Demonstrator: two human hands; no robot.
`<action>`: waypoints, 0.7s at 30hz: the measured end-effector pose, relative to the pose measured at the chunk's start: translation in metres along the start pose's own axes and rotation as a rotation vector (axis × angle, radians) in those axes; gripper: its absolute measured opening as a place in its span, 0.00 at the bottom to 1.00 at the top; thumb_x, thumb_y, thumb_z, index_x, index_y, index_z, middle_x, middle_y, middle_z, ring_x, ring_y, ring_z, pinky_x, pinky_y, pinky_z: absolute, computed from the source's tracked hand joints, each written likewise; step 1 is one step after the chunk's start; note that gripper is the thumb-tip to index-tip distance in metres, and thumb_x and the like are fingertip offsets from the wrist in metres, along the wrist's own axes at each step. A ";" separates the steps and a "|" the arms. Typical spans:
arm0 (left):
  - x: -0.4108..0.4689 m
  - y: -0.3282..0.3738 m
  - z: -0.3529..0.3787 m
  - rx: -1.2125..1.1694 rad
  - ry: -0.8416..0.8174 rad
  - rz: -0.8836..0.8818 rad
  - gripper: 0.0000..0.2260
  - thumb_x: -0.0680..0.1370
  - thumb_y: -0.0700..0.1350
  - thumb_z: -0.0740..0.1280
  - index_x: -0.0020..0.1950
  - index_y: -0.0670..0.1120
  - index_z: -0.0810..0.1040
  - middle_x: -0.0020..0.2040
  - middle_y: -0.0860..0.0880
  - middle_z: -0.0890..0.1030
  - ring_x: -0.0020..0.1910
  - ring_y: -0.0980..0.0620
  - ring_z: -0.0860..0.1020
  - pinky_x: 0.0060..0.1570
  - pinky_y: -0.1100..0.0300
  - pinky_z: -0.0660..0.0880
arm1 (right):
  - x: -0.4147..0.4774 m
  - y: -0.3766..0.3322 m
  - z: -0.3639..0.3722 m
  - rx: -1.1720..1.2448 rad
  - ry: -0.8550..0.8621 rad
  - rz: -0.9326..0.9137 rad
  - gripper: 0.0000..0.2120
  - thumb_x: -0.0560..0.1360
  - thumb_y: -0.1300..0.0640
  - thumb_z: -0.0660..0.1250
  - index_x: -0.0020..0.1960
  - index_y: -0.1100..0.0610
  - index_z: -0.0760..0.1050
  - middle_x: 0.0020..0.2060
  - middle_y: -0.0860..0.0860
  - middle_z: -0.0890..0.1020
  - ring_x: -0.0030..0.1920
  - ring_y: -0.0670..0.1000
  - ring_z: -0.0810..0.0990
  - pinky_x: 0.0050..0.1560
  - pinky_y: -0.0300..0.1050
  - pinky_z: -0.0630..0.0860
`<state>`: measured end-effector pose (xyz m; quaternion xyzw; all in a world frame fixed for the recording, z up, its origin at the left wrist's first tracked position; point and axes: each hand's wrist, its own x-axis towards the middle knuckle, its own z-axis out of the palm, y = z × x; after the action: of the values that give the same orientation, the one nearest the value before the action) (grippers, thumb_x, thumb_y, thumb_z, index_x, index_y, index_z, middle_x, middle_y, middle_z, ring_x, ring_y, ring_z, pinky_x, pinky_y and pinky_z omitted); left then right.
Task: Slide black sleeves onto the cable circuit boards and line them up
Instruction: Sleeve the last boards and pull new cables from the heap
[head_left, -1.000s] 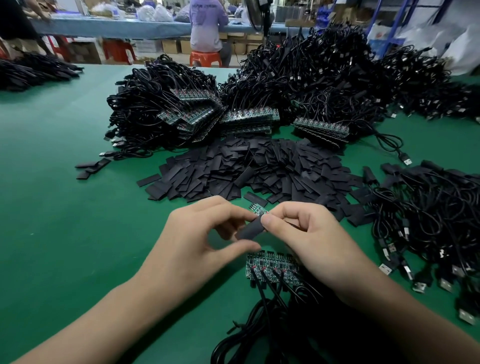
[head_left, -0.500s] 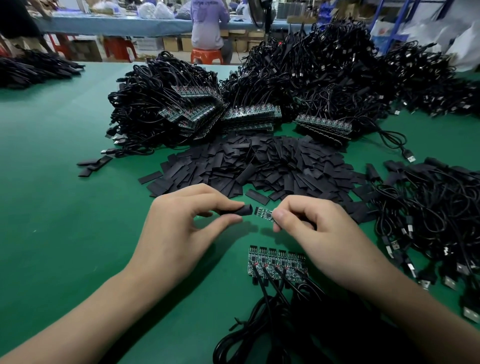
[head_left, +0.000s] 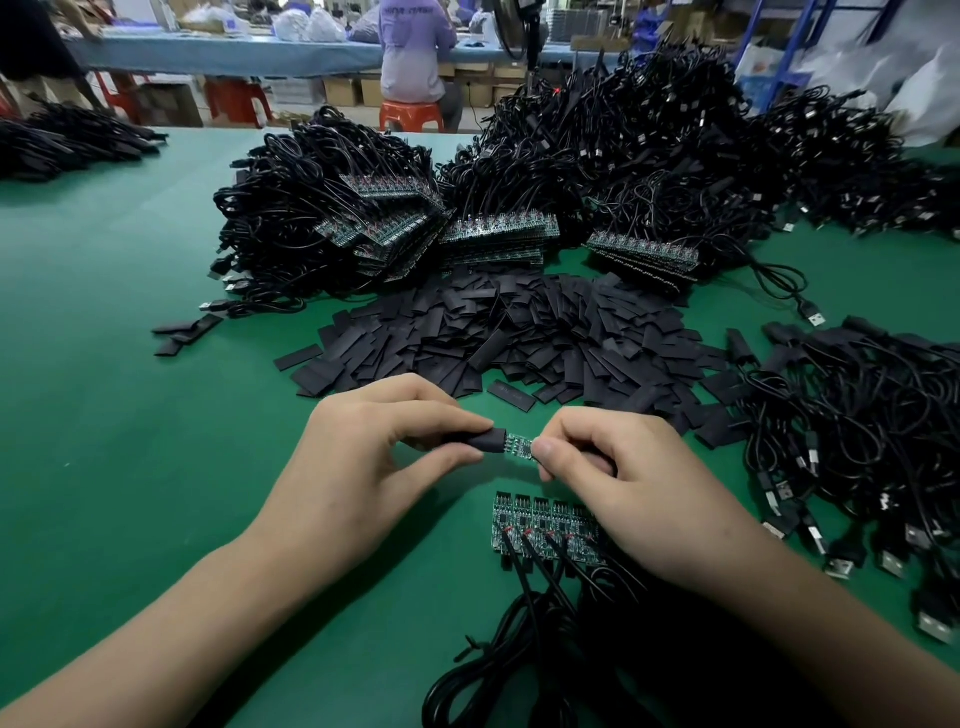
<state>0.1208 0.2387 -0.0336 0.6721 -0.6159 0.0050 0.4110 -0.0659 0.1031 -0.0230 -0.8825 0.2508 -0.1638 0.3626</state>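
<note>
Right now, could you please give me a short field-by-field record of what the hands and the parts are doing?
Left hand: pinches a black sleeve between thumb and fingers
Right hand: pinches the circuit board by its right end
Fit: sleeve mouth at the board's left end; most of the board uncovered
Waiting: row of boards lying side by side on the green table, below the hands
Stock: pile of loose sleeves beyond the hands

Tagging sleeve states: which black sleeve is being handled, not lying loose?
The sleeve pinched in the left hand, its open end meeting the circuit board that the right hand pinches. All others lie flat in the pile on the green table beyond.
</note>
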 end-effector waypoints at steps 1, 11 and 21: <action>0.000 0.000 -0.001 0.017 -0.020 0.013 0.09 0.74 0.47 0.76 0.53 0.53 0.88 0.48 0.58 0.83 0.45 0.57 0.83 0.48 0.58 0.79 | 0.000 0.000 0.000 -0.018 0.000 -0.002 0.14 0.79 0.44 0.62 0.39 0.50 0.77 0.23 0.43 0.67 0.26 0.44 0.63 0.31 0.38 0.64; 0.001 0.001 -0.001 0.106 -0.084 0.104 0.10 0.76 0.50 0.73 0.56 0.50 0.87 0.49 0.56 0.81 0.45 0.59 0.80 0.48 0.62 0.78 | 0.001 0.001 -0.003 0.027 -0.045 0.064 0.15 0.81 0.49 0.64 0.38 0.50 0.78 0.21 0.41 0.68 0.25 0.43 0.63 0.30 0.37 0.64; 0.000 0.002 0.004 0.019 -0.128 0.089 0.09 0.75 0.48 0.77 0.54 0.50 0.87 0.47 0.56 0.81 0.46 0.59 0.80 0.50 0.66 0.75 | -0.002 0.002 0.001 0.042 -0.086 0.010 0.13 0.80 0.48 0.66 0.39 0.50 0.80 0.22 0.43 0.65 0.25 0.44 0.61 0.27 0.39 0.57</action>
<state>0.1172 0.2372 -0.0352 0.6469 -0.6701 -0.0137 0.3637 -0.0675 0.1040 -0.0252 -0.8797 0.2359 -0.1289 0.3922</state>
